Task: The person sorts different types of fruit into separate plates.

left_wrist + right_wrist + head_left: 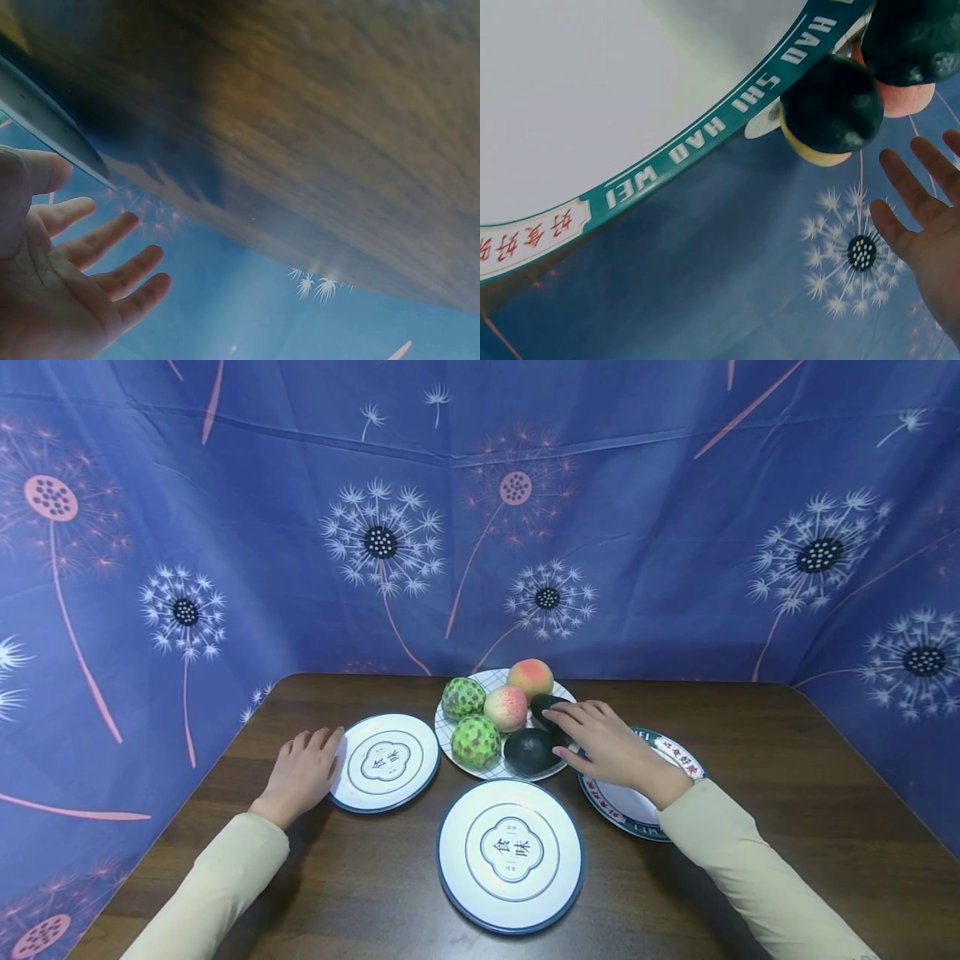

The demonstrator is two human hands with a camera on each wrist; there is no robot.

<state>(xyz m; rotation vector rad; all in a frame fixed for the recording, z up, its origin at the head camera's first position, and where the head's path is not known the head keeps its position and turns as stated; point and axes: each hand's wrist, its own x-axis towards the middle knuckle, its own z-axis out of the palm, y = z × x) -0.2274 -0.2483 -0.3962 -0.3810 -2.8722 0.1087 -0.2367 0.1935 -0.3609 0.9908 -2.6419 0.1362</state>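
While the left hand (303, 768) is laid flat, fingers relaxed, against the left plate (384, 762), seemingly steadying it, the right hand (603, 742) is stretched, grip loose, onto an avocado (546, 706) on the fruit plate (491, 768); nothing is clasped.

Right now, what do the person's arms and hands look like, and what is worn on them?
Both arms wear long, plain sleeves of a pale cream-yellow cloth, which end at the wrists. The left hand and the right hand are bare: no gloves, and no rings, watch or bracelet show in any view. The sleeves carry no print or marking that can be seen.
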